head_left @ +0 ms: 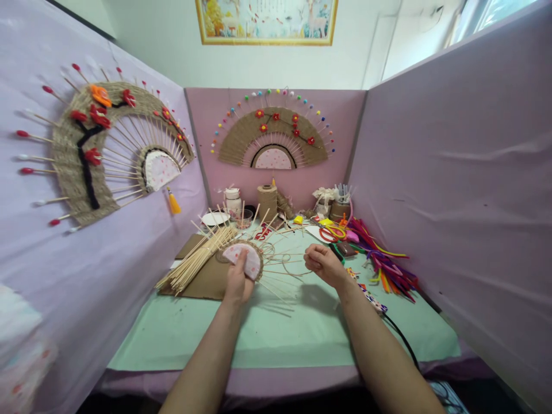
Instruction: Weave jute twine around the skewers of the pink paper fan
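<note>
My left hand [240,282] grips a half-round fan base [254,263] covered in pale cloth with pink spots, thumb on top and the other fingers beneath. Thin wooden sticks [276,286] spread from its curved edge to the right. Loose loops of tan twine [268,250] lie among these sticks. To the right, my right hand [321,263] is closed in a pinch above the table, with a thin strand, apparently the twine, reaching its fingertips. The exact hold is too small to see clearly.
A bundle of wooden sticks [200,259] lies on cardboard [207,282] at left. Twine spool [267,201], white jar [233,202] and scissors [334,231] are behind. Pipe cleaners [390,261] and a power strip [374,302] lie right. Finished fans [235,135] hang on the partitions.
</note>
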A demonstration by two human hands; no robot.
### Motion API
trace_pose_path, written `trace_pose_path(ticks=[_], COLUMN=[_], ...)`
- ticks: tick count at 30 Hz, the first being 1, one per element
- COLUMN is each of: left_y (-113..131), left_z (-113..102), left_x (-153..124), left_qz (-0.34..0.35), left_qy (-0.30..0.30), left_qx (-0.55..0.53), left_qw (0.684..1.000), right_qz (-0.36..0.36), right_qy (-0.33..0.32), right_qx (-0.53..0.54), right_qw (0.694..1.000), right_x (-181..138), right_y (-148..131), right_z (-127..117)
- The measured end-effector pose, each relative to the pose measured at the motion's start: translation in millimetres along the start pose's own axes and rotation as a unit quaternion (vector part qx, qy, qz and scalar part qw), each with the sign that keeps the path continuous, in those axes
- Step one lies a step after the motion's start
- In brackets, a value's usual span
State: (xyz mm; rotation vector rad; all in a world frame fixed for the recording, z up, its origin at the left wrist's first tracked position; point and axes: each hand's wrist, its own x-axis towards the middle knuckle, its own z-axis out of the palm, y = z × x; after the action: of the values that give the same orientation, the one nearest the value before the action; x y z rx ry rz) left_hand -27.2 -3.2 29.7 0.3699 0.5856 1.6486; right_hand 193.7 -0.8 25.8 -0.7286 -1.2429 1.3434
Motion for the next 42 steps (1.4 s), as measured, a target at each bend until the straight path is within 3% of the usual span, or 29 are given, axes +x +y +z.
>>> trace_pose_path(ticks=[3, 6, 10, 13, 23, 29, 38, 42], left_y=[5.6, 8.1, 3.2, -1.6, -6.0, -5.1, 2.5, 4.8], left_z=[-2.1, -2.0, 0.7, 1.6, 0.2, 1.1, -0.3, 0.8], left_x=[2.4, 1.6, -2.8, -5.2, -13.6, -17.6, -9.7, -4.8], left_qz=[-0.036, -0.080, -0.100, -0.102, -0.184, -0.188, -0.175, -0.136], left_qy=[-0.017, -0.046, -0.057, -0.059, -0.127, -0.143, -0.113, -0.061], left_qx=[-0.040, -0.073, -0.082, -0.087, -0.057, -0.033, -0.049, -0.059], left_qw=[0.998, 0.993, 0.990, 0.989, 0.973, 0.971, 0.977, 0.987], right_qz=[0.021, 0.072, 0.107, 0.090, 0.091, 0.095, 0.109, 0.123], right_qy=[-0.003, -0.042, -0.249, -0.327, -0.360, -0.353, -0.327, -0.282], right_qx=[-0.040, -0.161, -0.302, -0.314, -0.337, -0.352, -0.289, -0.312], right_qw=[0.999, 0.983, 0.914, 0.887, 0.865, 0.862, 0.893, 0.899], right_x=[0.9, -0.5, -8.2, -11.8, -10.8, -10.8, -14.9, -13.1], right_y=[4.9, 10.7, 14.5, 15.9, 18.6, 25.9, 9.5, 13.8], right_z=[2.5, 8.4, 26.9, 40.3, 40.3, 40.2, 43.6, 33.2])
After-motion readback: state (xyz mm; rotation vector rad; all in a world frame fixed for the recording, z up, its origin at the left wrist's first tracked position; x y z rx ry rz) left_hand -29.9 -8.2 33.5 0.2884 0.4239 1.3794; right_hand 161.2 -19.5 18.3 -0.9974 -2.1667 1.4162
